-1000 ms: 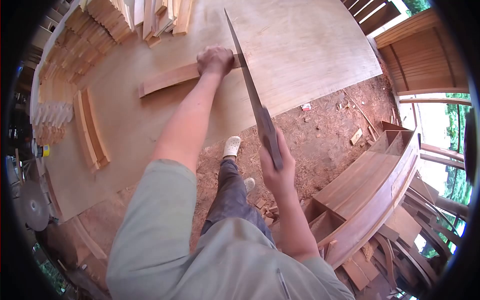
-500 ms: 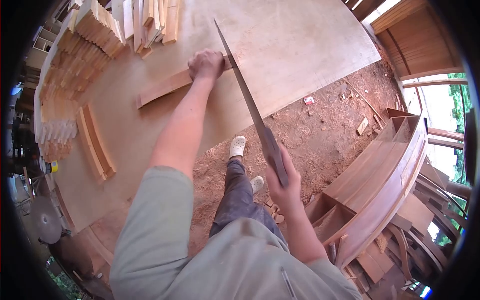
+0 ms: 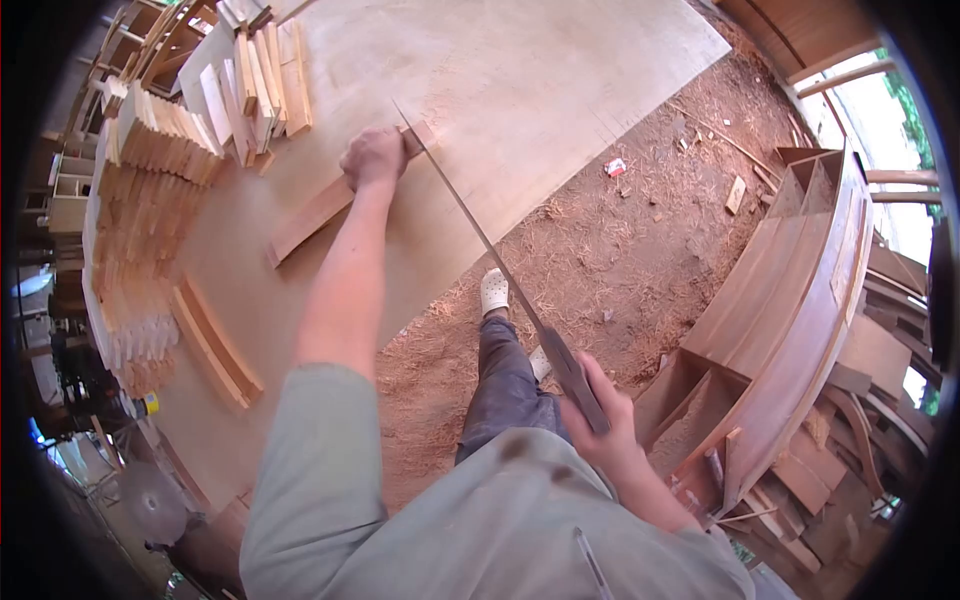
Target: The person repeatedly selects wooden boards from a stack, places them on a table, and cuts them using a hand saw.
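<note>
My left hand (image 3: 374, 157) is closed on a wooden piece (image 3: 318, 214) that lies on the large pale board (image 3: 520, 70), gripping it near its far end. My right hand (image 3: 608, 415) is wrapped round the handle of a long saw (image 3: 484, 238). The blade runs up and to the left from the handle. Its narrow tip passes just right of my left hand, across the far end of the wooden piece. Whether the teeth touch the wood cannot be made out.
Stacked wooden pieces (image 3: 145, 230) stand at the left, with loose strips (image 3: 265, 85) behind. Two curved pieces (image 3: 215, 345) lie nearer. At the right is a long wooden cabinet (image 3: 765, 300) on the shavings-covered ground, beside scrap wood. A round disc (image 3: 153, 503) is at lower left.
The view has shifted, so the board and stacks sit differently. My right hand is lower and further right, and the saw slants more. My left hand still holds the wooden piece.
</note>
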{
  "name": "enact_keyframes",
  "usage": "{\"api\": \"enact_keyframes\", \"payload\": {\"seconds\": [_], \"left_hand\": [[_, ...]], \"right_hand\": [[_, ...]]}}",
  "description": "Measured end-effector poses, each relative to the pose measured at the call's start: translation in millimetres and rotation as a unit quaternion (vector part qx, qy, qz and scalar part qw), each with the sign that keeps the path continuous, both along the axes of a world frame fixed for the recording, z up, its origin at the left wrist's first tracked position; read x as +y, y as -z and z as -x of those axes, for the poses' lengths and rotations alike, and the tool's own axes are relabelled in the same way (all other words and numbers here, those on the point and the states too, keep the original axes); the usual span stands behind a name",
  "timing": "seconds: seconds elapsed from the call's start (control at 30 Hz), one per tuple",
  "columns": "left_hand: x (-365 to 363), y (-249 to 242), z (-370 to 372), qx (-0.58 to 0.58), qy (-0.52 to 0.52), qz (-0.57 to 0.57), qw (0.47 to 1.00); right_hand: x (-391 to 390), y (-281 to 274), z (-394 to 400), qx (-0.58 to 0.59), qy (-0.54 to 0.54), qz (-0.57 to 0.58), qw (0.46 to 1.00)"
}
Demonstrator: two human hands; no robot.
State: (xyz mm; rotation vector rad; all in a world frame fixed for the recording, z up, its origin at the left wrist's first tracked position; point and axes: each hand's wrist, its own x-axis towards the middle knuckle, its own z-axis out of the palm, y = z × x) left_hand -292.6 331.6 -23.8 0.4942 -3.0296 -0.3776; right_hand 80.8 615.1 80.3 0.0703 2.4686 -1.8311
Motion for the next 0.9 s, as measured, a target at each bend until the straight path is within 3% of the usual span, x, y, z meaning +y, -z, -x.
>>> {"api": "enact_keyframes", "payload": {"seconds": [0.1, 0.17, 0.27, 0.33, 0.4, 0.47, 0.53, 0.57, 0.6, 0.63, 0.77, 0.83, 0.87, 0.9], "left_hand": [[10, -27, -10, -0.023, -0.035, -0.031, 0.999], [5, -19, -6, 0.004, -0.019, -0.028, 0.999], [1, -11, -5, 0.029, -0.013, -0.031, 0.999], [1, -10, -6, 0.014, -0.005, -0.008, 1.000], [5, -13, -4, 0.009, -0.010, -0.009, 1.000], [4, -12, -12, 0.000, -0.027, -0.012, 1.000], [4, -13, -7, -0.005, -0.026, -0.045, 0.999], [-4, -9, -9, 0.005, -0.036, -0.046, 0.998], [-15, -1, -12, 0.026, 0.027, -0.089, 0.995], [-24, -3, -17, 0.047, 0.091, -0.129, 0.986], [-67, -33, -86, 0.015, 0.136, 0.061, 0.989], [-112, -23, -112, 0.009, 0.139, 0.024, 0.990], [-117, -34, -122, 0.015, 0.126, 0.024, 0.992], [-121, -50, -133, -0.045, 0.109, 0.037, 0.992]], "right_hand": [[-52, 28, 121, 0.012, -0.003, 0.048, 0.999], [-78, 34, 177, 0.002, -0.014, 0.023, 1.000], [-73, 44, 158, 0.034, 0.000, 0.014, 0.999], [-47, 46, 102, 0.044, 0.017, 0.054, 0.997], [-12, 40, 44, -0.067, 0.032, 0.079, 0.994], [10, 36, 5, -0.105, 0.111, 0.161, 0.975], [20, 35, -11, -0.066, 0.100, 0.111, 0.987], [25, 33, -12, -0.032, 0.094, 0.065, 0.993], [22, 26, -4, -0.047, 0.124, 0.157, 0.979], [25, 24, 4, -0.036, 0.112, 0.156, 0.981], [34, 32, 39, -0.057, 0.074, 0.121, 0.988], [38, 39, 60, -0.080, 0.096, 0.091, 0.988], [33, 42, 70, -0.048, 0.155, 0.144, 0.976], [32, 56, 79, -0.044, 0.138, 0.144, 0.979]]}}
